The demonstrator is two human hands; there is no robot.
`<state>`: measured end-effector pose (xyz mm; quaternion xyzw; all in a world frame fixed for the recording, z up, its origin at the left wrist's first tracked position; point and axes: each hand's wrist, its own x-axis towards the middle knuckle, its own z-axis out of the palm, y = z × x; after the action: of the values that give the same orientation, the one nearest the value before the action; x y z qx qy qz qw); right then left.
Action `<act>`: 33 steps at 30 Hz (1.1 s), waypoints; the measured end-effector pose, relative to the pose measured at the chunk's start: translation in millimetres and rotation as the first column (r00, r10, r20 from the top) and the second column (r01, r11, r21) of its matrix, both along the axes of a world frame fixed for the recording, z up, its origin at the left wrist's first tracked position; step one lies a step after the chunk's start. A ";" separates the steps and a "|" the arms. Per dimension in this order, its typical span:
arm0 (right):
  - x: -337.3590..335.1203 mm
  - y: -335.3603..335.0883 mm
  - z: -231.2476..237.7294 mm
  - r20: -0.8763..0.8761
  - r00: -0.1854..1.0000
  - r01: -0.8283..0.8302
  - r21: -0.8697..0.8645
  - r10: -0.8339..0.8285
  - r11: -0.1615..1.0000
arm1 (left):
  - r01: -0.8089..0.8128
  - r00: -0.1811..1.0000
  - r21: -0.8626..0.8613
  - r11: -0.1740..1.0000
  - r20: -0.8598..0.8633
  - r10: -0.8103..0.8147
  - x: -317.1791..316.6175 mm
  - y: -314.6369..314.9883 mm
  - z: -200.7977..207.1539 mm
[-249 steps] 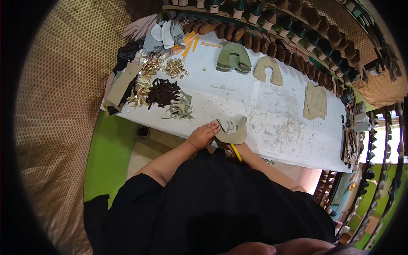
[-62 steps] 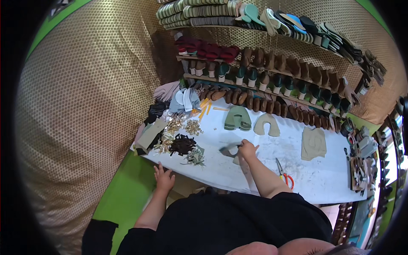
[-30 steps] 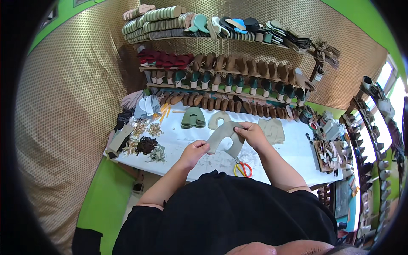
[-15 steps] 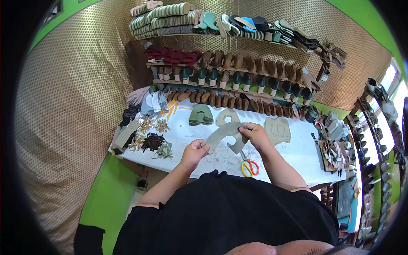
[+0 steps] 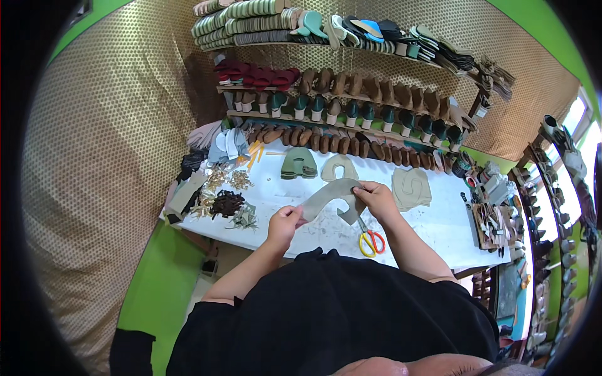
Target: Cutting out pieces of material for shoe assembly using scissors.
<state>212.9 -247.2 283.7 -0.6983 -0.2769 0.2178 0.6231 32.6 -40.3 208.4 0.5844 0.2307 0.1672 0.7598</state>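
Between my two hands, above the white table, I hold a curved grey-green shoe upper piece (image 5: 326, 193) with a hook-shaped end. My left hand (image 5: 286, 224) pinches its left end. The fingers of my right hand (image 5: 377, 199) are closed on its upper right part. Scissors (image 5: 371, 243) with one yellow and one red handle lie just below the piece, their blades partly hidden by it. Behind it lie a beige cut piece (image 5: 339, 168) with an arched opening and a stack of green cut pieces (image 5: 298, 164). Right of my right hand rests a stack of beige pieces (image 5: 411, 189).
Dark scraps (image 5: 227, 204), gold-coloured bits (image 5: 240, 180) and grey-green offcuts (image 5: 244, 217) lie on the table's (image 5: 451, 232) left. Tools fill a rack (image 5: 492, 225) at the right. Shelves of shoes (image 5: 351, 115) and stacked soles (image 5: 257, 26) rise behind.
The view has shifted slightly. Both hands keep hold of the piece, and its left part hangs a little more bent than before. The scissors lie as they were.
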 end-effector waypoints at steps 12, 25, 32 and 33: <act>-64.4 14.4 -4.0 0.637 0.705 0.059 -0.491 0.312 0.869 | 0.219 0.967 0.087 0.972 0.115 -0.228 20.7 -29.0 19.2; -43.9 6.5 -15.3 0.676 0.722 0.182 -0.390 0.146 0.903 | 0.257 0.966 0.722 0.643 -0.202 -0.160 21.3 -2.2 87.7; -11.9 9.4 -46.5 0.106 0.981 -0.119 -0.334 0.163 0.935 | 0.056 0.997 0.612 0.789 -0.077 -0.011 25.8 36.0 90.4; -11.0 9.8 -40.8 0.028 0.990 -0.125 -0.308 0.140 0.943 | 0.019 0.998 0.580 0.814 -0.065 0.023 24.9 39.0 94.2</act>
<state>201.8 -237.4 242.9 -0.7712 -0.3013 0.2821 0.4846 57.6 -1.3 302.6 0.7932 0.1955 0.2102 0.5370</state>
